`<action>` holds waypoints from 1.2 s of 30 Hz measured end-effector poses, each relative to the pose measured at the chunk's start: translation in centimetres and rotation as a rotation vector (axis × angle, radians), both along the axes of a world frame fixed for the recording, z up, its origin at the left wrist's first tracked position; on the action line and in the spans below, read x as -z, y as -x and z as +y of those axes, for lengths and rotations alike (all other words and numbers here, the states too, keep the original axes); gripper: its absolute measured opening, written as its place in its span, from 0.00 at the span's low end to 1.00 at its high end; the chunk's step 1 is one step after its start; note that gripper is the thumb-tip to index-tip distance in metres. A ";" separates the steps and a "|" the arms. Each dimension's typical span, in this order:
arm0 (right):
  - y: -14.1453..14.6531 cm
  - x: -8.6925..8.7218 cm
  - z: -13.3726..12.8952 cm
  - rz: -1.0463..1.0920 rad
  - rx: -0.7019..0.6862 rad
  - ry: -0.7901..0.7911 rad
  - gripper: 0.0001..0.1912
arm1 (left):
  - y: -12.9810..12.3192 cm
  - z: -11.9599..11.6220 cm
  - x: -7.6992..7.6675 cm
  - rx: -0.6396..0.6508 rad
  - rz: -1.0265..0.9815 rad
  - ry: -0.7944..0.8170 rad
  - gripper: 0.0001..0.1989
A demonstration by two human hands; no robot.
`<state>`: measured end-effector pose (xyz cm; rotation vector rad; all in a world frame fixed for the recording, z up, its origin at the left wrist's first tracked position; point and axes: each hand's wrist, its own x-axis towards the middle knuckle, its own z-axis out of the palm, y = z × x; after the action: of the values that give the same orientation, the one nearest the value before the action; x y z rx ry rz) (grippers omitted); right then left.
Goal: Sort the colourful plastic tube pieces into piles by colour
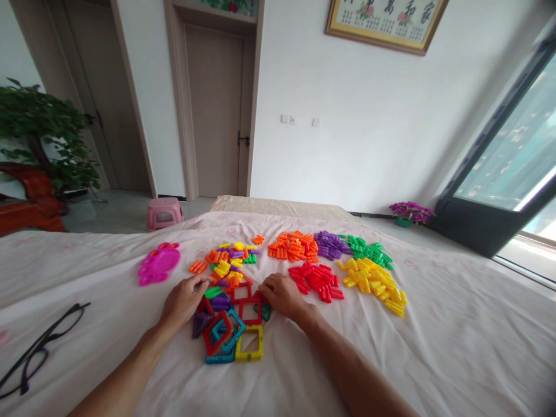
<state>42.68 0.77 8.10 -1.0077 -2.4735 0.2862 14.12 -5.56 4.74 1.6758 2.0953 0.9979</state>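
Note:
My left hand point(185, 298) rests at the left edge of a mixed pile of small plastic pieces point(230, 260), fingers bent inward; what its fingertips hold, if anything, is too small to tell. My right hand point(282, 294) lies over the right side of some magnetic frames, its curled fingers beside a red square frame point(250, 311). A dark green frame point(265, 311) shows just below it. Nearer to me are a yellow square frame point(249, 343), a red one point(218, 333) and blue ones point(220, 354), partly overlapping.
Sorted heaps lie beyond and to the right: orange point(293, 246), purple point(330, 245), green point(369, 251), red point(316, 281), yellow point(376, 282). A magenta paw-shaped tray point(158, 264) and black glasses point(41, 347) sit left. A pink stool point(165, 213) stands behind the cloth-covered surface point(391, 359).

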 end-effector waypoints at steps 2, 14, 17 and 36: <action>0.2 -0.1 0.1 0.030 0.025 0.000 0.14 | 0.0 0.0 0.0 0.002 -0.001 0.001 0.18; 5.7 -1.9 0.5 0.017 -0.241 0.035 0.22 | 0.3 0.3 0.2 0.019 -0.030 -0.002 0.19; 6.5 -1.2 1.3 -0.003 -0.308 0.025 0.16 | 0.3 0.2 0.1 0.023 -0.036 -0.011 0.19; 1.2 -0.8 7.1 0.696 0.327 0.416 0.16 | 0.3 0.5 0.3 0.038 -0.039 -0.029 0.18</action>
<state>41.47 7.83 8.86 -1.1963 -1.6272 0.8955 13.82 -5.08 4.39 1.6899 2.0263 1.0455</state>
